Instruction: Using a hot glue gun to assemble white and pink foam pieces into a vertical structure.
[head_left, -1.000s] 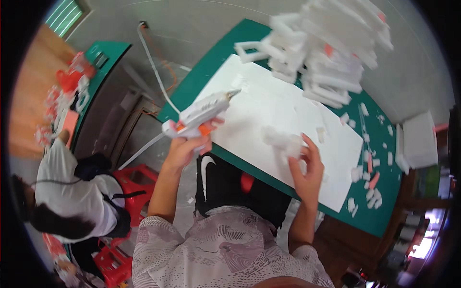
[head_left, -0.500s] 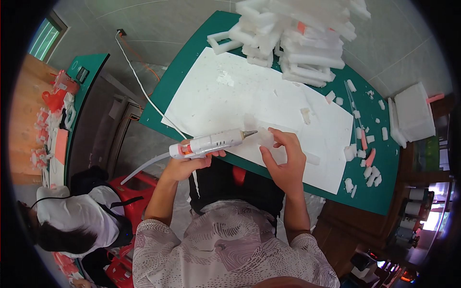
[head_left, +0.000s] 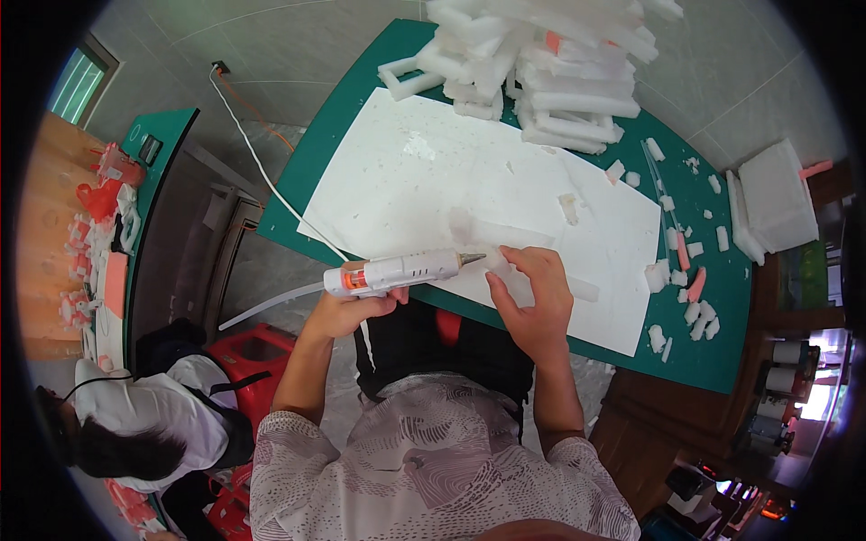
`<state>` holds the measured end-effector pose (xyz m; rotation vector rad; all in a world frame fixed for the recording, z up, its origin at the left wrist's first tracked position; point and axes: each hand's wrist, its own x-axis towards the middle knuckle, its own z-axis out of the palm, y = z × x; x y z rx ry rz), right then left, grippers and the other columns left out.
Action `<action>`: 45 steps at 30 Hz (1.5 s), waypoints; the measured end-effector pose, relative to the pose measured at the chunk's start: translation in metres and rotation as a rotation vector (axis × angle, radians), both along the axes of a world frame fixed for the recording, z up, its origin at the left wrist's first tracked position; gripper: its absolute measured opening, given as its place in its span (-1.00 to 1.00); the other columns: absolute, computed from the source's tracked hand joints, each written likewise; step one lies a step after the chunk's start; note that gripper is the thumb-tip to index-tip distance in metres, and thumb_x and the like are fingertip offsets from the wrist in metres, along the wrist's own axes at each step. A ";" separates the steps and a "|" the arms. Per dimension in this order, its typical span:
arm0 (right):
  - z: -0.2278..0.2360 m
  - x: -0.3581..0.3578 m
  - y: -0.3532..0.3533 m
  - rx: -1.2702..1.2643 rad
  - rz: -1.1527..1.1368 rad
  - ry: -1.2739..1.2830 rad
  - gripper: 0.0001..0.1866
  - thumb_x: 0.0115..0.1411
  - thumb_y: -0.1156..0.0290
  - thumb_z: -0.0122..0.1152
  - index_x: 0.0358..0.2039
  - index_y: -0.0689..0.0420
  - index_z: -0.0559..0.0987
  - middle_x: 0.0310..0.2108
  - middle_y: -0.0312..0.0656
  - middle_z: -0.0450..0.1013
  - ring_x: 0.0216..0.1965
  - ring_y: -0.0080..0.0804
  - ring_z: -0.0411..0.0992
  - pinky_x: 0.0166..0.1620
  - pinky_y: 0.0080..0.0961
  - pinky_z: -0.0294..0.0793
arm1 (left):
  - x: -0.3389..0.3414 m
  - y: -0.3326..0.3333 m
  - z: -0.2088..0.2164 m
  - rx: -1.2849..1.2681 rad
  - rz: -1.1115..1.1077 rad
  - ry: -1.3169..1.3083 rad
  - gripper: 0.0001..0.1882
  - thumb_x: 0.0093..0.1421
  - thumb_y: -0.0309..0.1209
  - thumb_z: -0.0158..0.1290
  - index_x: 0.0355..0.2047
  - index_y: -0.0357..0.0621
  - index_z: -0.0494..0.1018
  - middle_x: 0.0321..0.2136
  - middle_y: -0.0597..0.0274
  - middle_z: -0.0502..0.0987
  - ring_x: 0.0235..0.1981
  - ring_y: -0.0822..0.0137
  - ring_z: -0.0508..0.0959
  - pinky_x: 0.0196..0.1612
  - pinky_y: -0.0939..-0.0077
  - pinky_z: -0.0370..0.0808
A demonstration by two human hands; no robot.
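Note:
A white hot glue gun lies level in my left hand, whose fingers wrap its grip. From its rear end sticks a long pale glue stick, and its metal nozzle points right. Between the thumb and fingers of my right hand is a small white foam piece, close beside the nozzle; whether the two touch I cannot tell. Just beyond lie whitish foam strips on a white sheet. Part of the foam piece is hidden behind my fingers.
Stacked white foam frames stand at the far side of the green table. Foam scraps litter its right part, near foam slabs. A white cord runs to the wall. At left, a person sits by another table.
The glue gun has tilted slightly and its nozzle now sits a little lower, by the foam piece. My right hand has barely moved; the whole view has shifted slightly.

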<state>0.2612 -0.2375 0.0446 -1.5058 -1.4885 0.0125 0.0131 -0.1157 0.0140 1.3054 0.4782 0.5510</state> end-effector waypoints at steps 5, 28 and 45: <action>0.000 0.002 0.000 0.018 0.002 -0.021 -0.62 -0.01 0.59 0.42 -0.11 0.18 0.62 -0.17 -0.16 0.59 -0.17 -0.09 0.49 -0.10 -0.28 0.52 | 0.002 -0.002 0.002 -0.012 0.008 -0.021 -0.82 -0.01 -0.69 0.12 -0.35 -0.25 0.53 -0.39 0.21 0.58 -0.30 0.37 0.56 -0.19 0.47 0.50; -0.006 0.006 -0.010 -0.007 -0.014 0.117 -0.63 0.01 0.60 0.42 -0.12 0.19 0.62 -0.21 -0.08 0.57 -0.23 -0.15 0.51 -0.14 -0.36 0.52 | -0.001 0.004 -0.009 -0.012 -0.029 0.022 -0.78 0.03 -0.62 0.09 -0.27 -0.24 0.57 -0.35 0.25 0.61 -0.39 0.53 0.49 -0.35 0.63 0.43; 0.000 0.117 -0.044 -0.369 0.027 0.725 -0.70 0.41 0.42 0.02 0.10 0.20 0.52 -0.15 -0.20 0.49 -0.20 -0.52 0.50 -0.16 -0.61 0.44 | -0.006 0.091 -0.015 0.828 0.385 0.435 -0.58 -0.03 -0.70 0.11 -0.09 -0.27 0.45 0.02 0.07 0.48 -0.04 0.17 0.50 0.03 0.40 0.45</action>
